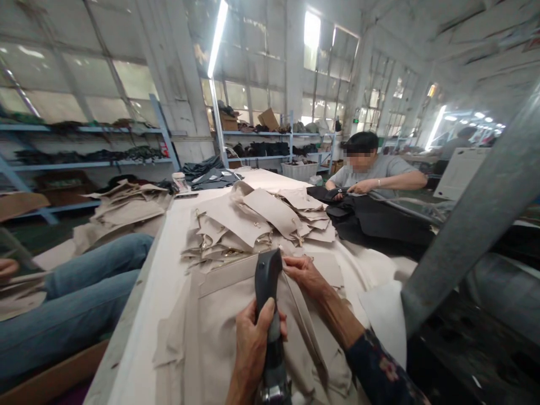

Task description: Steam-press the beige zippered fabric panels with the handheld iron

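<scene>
My left hand (255, 337) is closed around a black hand-held power tool (268, 278), thumb on top and fingertips showing on its far side. The tool's exact kind is unclear; shiny metal shows at its near end. Its head lies over a beige sewn fabric piece (228, 309) spread on the table. My right hand (306, 275) is beside the tool's head, with thumb and fingers pinched on the fabric's edge. Just beyond both hands rises a heap of beige fabric pieces (253, 219) with small metal fittings.
A white-topped table (141, 332) runs away from me. Across it, a person (375, 166) handles black fabric (375, 219). A seated person's jeans-clad legs (93, 281) are at left. A slanted metal post (468, 225) stands right. Shelves (257, 135) line the wall.
</scene>
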Demonstrator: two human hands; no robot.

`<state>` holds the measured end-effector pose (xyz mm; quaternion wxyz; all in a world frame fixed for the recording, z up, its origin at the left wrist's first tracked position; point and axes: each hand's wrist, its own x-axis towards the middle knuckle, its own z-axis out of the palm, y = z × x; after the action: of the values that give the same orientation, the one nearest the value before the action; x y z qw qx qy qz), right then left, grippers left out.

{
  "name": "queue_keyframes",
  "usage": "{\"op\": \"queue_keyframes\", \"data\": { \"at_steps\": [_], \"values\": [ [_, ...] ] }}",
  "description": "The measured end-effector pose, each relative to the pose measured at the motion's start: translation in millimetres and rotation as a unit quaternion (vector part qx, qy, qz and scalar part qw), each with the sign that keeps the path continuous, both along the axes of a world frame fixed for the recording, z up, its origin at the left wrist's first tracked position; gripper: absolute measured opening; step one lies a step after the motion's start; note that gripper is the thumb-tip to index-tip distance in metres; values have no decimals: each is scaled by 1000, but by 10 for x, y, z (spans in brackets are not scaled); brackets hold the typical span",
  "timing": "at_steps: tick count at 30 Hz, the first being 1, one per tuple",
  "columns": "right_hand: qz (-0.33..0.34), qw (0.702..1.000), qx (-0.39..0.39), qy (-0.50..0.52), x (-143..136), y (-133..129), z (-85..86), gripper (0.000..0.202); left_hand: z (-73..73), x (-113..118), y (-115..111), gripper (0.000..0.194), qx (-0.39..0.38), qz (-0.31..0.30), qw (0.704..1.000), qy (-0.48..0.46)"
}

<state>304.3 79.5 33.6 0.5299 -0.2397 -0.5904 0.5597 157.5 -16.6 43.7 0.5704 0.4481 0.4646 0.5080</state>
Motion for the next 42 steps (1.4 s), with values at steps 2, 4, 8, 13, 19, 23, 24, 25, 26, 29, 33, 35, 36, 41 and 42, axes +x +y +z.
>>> {"op": "queue_keyframes", "data": {
  "at_steps": [2,4,8,13,19,23,24,25,26,29,33,35,36,41,42],
  "values": [
    [11,1000,-8,12,-9,-9,-19,32,-9,-1,3,43,2,3,1000,5],
    [2,1000,-10,27,-10,-13,-30,31,-14,17,-1,43,3,0,1000,7],
    [-14,999,-5,47,5,-34,-26,28,-18,62,-9,42,0,-8,1000,2],
    [8,997,-53,54,-12,-87,-29,30,3,31,-10,42,3,45,999,1],
    [-6,995,-68,74,-41,-66,-81,34,49,46,-44,41,7,63,998,4],
    [-14,998,-28,53,-22,-46,-77,30,54,97,-47,41,-9,47,999,5],
    [-14,999,-17,45,-16,-47,-73,29,52,99,-44,41,-13,46,999,8],
    [-14,999,-11,38,-11,-48,-70,28,49,93,-41,41,-15,49,999,10],
    [-14,999,-11,33,-8,-51,-69,27,45,82,-38,41,-15,54,998,12],
    [-22,998,-45,37,-12,-51,-86,29,29,31,-35,41,-14,67,998,15],
    [-42,994,-75,68,-33,-7,-148,31,18,9,-43,41,-16,66,997,23],
    [-55,993,-70,80,-35,25,-172,29,25,37,-48,41,-12,53,998,18],
    [-60,992,-66,84,-32,38,-178,28,31,57,-50,41,-11,46,999,13],
    [-37,995,-51,82,-4,30,-152,25,54,109,-50,41,-12,28,999,17],
    [-29,995,-55,79,-2,19,-145,26,54,98,-48,41,-9,34,999,20]
  ]
}}
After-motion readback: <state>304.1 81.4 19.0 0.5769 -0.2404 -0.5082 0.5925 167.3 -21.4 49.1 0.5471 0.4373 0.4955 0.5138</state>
